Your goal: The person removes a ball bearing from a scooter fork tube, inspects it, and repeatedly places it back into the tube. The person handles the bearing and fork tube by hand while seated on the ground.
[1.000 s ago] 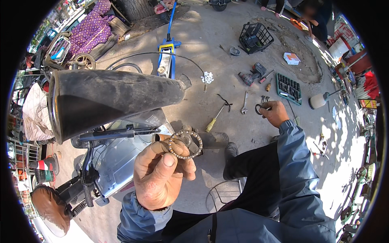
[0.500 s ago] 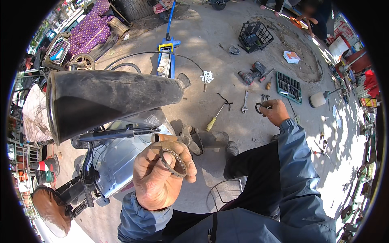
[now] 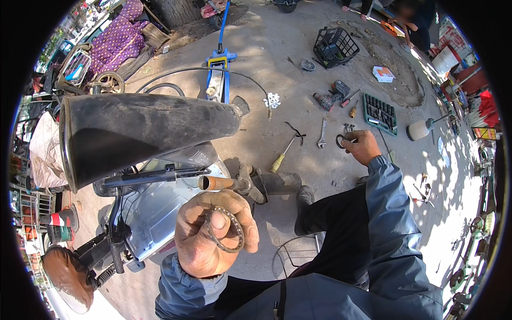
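My left hand [image 3: 205,234] holds a caged ball bearing ring [image 3: 239,234], small balls set along its rim, with the thumb against the inside and the fingers curled behind. Further off to the right, my right hand [image 3: 365,146] pinches a second dark ring [image 3: 340,141] between thumb and fingers; its detail is too small to make out. Beyond my left hand an open-ended rusty steering tube [image 3: 216,183] sticks out from a scooter's front end. A scooter seat [image 3: 149,120], long and black, lies over the scooter's silvery body panel [image 3: 154,205].
An adjustable wrench [image 3: 322,133], a screwdriver [image 3: 279,160], a cordless impact wrench [image 3: 333,96] and a green socket case [image 3: 380,114] lie on the ground. Behind them stand a black crate [image 3: 336,48] and a blue floor jack [image 3: 218,77]. A person [image 3: 413,24] crouches at far right.
My left hand has turned the bearing ring more upright, so its opening faces me more fully. My right hand stays nearly still with its ring.
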`<state>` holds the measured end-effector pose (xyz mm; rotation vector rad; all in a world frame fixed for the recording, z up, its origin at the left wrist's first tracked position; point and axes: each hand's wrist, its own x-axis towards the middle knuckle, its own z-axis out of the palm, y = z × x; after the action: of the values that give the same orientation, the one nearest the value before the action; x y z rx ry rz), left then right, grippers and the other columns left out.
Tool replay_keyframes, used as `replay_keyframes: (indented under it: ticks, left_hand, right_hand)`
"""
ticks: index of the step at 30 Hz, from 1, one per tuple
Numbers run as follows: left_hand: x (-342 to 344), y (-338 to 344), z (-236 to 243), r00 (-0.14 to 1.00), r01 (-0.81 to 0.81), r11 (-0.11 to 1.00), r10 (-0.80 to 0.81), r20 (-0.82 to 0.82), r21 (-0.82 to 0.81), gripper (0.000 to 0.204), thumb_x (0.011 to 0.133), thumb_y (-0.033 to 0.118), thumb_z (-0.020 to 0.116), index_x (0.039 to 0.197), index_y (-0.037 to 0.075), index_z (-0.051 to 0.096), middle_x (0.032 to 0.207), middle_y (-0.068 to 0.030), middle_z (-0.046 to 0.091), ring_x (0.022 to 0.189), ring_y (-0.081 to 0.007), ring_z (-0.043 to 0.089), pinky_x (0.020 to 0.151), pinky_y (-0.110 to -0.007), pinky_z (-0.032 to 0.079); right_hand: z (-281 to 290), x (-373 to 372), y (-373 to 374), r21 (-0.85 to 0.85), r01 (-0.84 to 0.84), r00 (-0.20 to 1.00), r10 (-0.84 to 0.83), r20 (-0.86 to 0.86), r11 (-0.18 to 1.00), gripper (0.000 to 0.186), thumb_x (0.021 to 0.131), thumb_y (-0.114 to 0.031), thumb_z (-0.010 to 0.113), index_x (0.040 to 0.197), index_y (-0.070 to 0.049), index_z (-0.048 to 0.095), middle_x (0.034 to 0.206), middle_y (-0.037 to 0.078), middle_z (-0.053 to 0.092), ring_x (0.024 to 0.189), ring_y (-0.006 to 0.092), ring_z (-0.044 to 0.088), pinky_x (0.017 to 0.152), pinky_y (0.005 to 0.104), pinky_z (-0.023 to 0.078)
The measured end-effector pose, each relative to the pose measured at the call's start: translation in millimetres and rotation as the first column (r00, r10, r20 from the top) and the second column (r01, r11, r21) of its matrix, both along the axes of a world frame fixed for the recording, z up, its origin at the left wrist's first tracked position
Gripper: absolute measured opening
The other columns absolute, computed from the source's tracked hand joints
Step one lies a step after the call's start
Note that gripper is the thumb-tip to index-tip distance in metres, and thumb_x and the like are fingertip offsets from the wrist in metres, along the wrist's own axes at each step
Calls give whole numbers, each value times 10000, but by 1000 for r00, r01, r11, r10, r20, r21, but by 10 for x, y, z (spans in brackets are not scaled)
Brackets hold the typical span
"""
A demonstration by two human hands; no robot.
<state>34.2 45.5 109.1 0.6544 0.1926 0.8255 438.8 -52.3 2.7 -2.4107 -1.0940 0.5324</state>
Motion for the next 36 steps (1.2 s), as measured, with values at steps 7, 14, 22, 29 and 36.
replay_keyframes:
  ticks: [7,14,22,29,36]
  left_hand:
    - [-6,4,5,1000,4,999,-4,0,43,278,952,171,703,1080,-73,665,921,-213,686,624,-288,707,476,-366,602]
    - [4,-6,13,1000,-14,999,15,-25,41,281,950,182,708,1065,-71,665,907,-201,690,616,-294,703,466,-360,596]
    - [1,24,-14,997,-29,997,34,-71,71,279,975,199,678,1088,-55,652,911,-197,692,595,-248,658,468,-348,554]
    - [28,2,-2,999,-37,999,37,-14,12,281,985,194,662,1119,-52,636,937,-204,688,636,-237,673,490,-330,567]
    - [24,20,-46,998,2,999,1,66,-39,283,974,178,675,1118,-60,627,928,-220,686,628,-256,689,473,-331,571]
  right_hand:
    - [7,-4,-1,-1,2,1000,-2,-7,1000,326,821,-299,714,896,12,780,688,139,707,635,236,685,661,365,536]
    - [25,-9,1,5,-2,1000,2,-11,1000,313,826,-282,717,891,19,779,694,130,716,627,212,690,650,346,541]
    - [37,-39,12,10,5,999,-5,-38,1000,306,839,-268,714,897,26,776,698,129,718,630,198,695,652,335,546]
    - [84,-56,22,-8,-8,1000,7,-23,1000,304,833,-265,709,903,22,779,718,131,723,642,206,697,658,341,547]
    - [48,-26,14,-28,-5,1000,4,-23,1000,307,827,-266,705,912,20,780,734,142,727,666,220,701,682,351,550]
